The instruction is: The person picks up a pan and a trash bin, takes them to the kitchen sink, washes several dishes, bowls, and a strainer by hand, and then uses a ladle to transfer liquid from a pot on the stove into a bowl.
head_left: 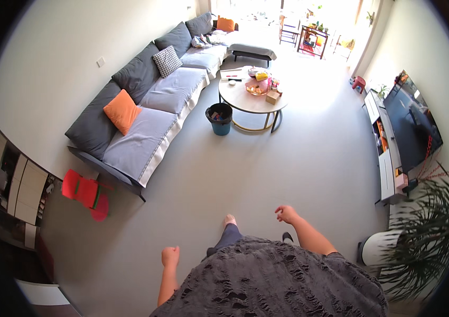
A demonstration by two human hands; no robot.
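Note:
Low at the left of my body hangs my left hand (170, 256), its fingers curled in and nothing seen in it. My right hand (286, 214) is held out over the grey floor (248, 178), fingers partly bent and apart, holding nothing. Ahead of me stands a round coffee table (240, 97), bearing a pink bowl (257, 87), a cardboard box (273, 97), a yellow packet (261, 76) and a black pen-like item. A blue waste bin (221, 128) with a black liner stands at its near left side. Neither hand touches any of these.
A grey sectional sofa (141, 138) with orange and checked cushions runs along the left wall. Near its close end is a red child's chair (84, 190). On the right are a TV cabinet (387, 166), a television (410, 119) and a spiky plant (426, 233) in a white pot (379, 247).

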